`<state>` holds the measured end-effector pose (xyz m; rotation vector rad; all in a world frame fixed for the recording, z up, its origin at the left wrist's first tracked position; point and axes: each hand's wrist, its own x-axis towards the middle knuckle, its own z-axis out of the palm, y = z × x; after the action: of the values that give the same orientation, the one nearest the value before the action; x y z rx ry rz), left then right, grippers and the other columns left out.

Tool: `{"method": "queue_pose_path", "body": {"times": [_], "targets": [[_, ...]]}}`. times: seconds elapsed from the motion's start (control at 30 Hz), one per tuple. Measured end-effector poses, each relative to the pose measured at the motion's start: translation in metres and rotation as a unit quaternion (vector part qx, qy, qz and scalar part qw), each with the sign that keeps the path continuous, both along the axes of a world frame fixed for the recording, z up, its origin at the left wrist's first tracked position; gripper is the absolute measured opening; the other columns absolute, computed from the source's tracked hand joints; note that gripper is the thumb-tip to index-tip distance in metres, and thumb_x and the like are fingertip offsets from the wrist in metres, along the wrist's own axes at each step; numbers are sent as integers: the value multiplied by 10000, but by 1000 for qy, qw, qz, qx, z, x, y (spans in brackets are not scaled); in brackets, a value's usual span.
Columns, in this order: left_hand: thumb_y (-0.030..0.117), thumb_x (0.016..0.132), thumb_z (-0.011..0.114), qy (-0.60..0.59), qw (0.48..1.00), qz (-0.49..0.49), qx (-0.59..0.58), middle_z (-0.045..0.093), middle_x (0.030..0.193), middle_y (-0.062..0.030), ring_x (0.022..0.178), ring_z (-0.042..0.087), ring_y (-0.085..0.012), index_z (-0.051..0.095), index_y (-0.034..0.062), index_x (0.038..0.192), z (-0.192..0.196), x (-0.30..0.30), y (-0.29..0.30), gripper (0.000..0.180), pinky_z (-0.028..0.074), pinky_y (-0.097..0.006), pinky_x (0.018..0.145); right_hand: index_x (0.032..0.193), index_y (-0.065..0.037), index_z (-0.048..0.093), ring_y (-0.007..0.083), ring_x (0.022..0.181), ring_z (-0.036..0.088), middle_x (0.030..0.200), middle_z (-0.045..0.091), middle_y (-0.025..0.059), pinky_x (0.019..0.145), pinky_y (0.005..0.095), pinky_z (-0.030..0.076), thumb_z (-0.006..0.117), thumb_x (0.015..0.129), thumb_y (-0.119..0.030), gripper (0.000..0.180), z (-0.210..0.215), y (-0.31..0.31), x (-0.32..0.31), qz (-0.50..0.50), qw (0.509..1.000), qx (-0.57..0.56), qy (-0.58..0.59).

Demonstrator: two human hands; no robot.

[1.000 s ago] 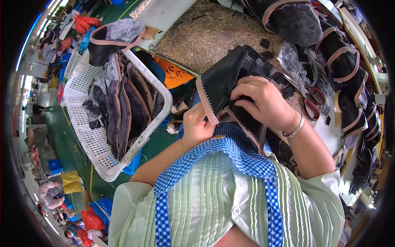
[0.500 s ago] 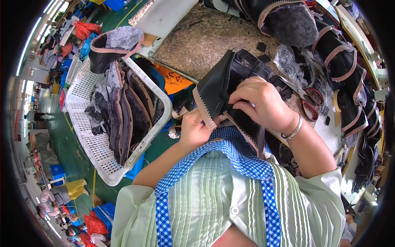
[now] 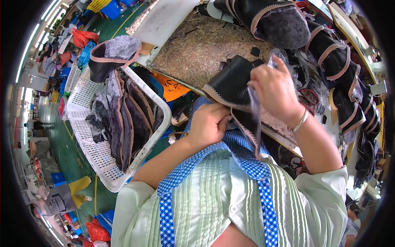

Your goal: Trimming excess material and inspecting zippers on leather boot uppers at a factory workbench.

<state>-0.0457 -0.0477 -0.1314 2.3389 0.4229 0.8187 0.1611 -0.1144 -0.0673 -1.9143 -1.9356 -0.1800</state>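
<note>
A black leather boot upper (image 3: pixel 232 82) with a pinkish zigzag-cut edge lies over the near edge of the work surface and my lap. My left hand (image 3: pixel 209 125) is closed on its lower rim, thumb and fingers pressed on the edge. Beside its right side is my right hand (image 3: pixel 276 88), thumb and fingers drawn together, one finger raised. A blurred greyish strip hangs below those fingertips; whether they hold it or something smaller is hard to make out. Scissors with red handles (image 3: pixel 308 97) lie just beyond that hand, partly hidden, near crumpled clear plastic (image 3: pixel 302 68).
To the left stands a white plastic basket (image 3: pixel 88 158) full of dark fur-lined boot uppers (image 3: pixel 123 119); another upper (image 3: pixel 103 61) rests on its corner. More boot uppers (image 3: pixel 343 70) line the table's right side. A stained brown board (image 3: pixel 193 45) covers the middle.
My right hand has lifted off the boot upper and moved right, one finger now raised. My left hand has shifted right along the rim. The upper has turned and lies flatter.
</note>
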Motion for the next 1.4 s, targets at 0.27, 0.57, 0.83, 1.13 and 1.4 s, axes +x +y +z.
{"method": "queue_pose_path", "body": {"times": [0.27, 0.57, 0.83, 1.13, 1.4], "targets": [[51, 705, 672, 32, 996, -72, -35, 658, 833, -141, 762, 619, -348, 689, 42, 846, -13, -5, -8, 143, 491, -427, 691, 1002, 24, 609, 89, 914, 585, 969, 667, 73, 802, 253, 485, 628, 881, -34, 136, -40, 20, 48, -32, 920, -27, 390], [66, 798, 710, 189, 910, -277, -243, 682, 935, -106, 858, 668, -231, 684, 13, 950, 120, -63, 57, 163, 519, -327, 762, 950, 38, 647, 188, 862, 569, 827, 623, 78, 776, 309, 454, 712, 822, -67, 178, -7, 6, 17, 160, 885, -38, 436], [101, 734, 737, 67, 985, -142, 71, 614, 1006, -92, 1080, 564, -293, 646, 44, 993, 121, -7, 75, 281, 447, -391, 914, 903, 37, 651, 239, 835, 547, 836, 620, 95, 760, 344, 439, 686, 758, 25, 150, 28, 11, -3, 247, 889, 14, 385], [85, 715, 763, 38, 983, -166, 65, 588, 876, -66, 924, 558, -259, 625, 39, 860, 129, -5, 72, 205, 450, -359, 812, 872, 27, 634, 255, 834, 543, 811, 589, 94, 762, 342, 438, 691, 720, 48, 164, 29, -1, -17, 191, 905, 101, 366], [27, 750, 720, 15, 977, -214, -2, 580, 861, -107, 861, 557, -274, 573, -4, 806, 124, 2, 76, 160, 450, -347, 776, 854, 26, 628, 257, 836, 569, 822, 598, 102, 769, 322, 455, 686, 721, 56, 149, 34, 2, -30, 132, 916, 177, 336]]}}
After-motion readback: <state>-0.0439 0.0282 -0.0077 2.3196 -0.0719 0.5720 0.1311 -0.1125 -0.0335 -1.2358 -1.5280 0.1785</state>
